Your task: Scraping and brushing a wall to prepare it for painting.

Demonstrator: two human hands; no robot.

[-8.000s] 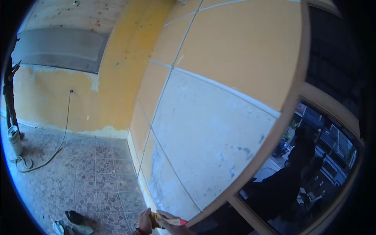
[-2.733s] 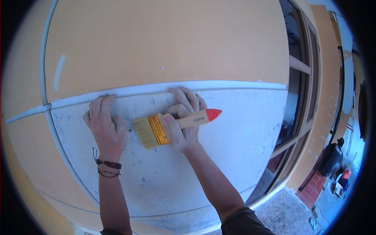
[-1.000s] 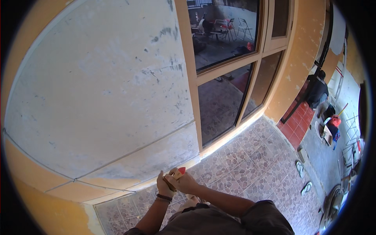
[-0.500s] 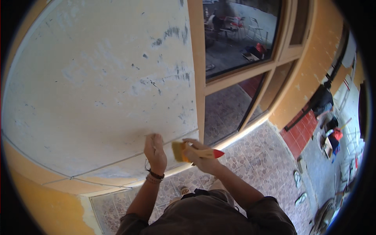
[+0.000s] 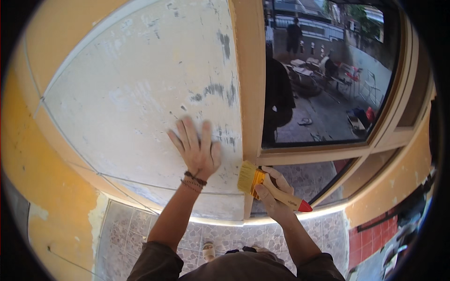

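Note:
My left hand (image 5: pixel 197 149) is spread against the white wall panel (image 5: pixel 140 122), its fingers pointing up and apart. Dark bracelets circle that wrist. In my right hand (image 5: pixel 277 189) is a wide paintbrush (image 5: pixel 283 197) with pale bristles, a yellow band and a wooden handle tipped in red. The bristles point up and left, close to the panel's right edge; whether they touch it I cannot tell. Grey scuffs and bare patches mark the panel above and to the right of my left hand.
A wooden window frame (image 5: pixel 251 84) with dark glass (image 5: pixel 323 107) stands right of the panel, reflecting chairs and a dark figure. Yellow peeling wall (image 5: pixel 51 196) runs along the left. Below lies a patterned tile floor (image 5: pixel 187 239), with red tiles (image 5: pixel 370 239) at the right.
My left hand has risen from the panel's lower edge and spread out on it. The brush has moved right with my right hand, and the view has shifted toward the wall and window.

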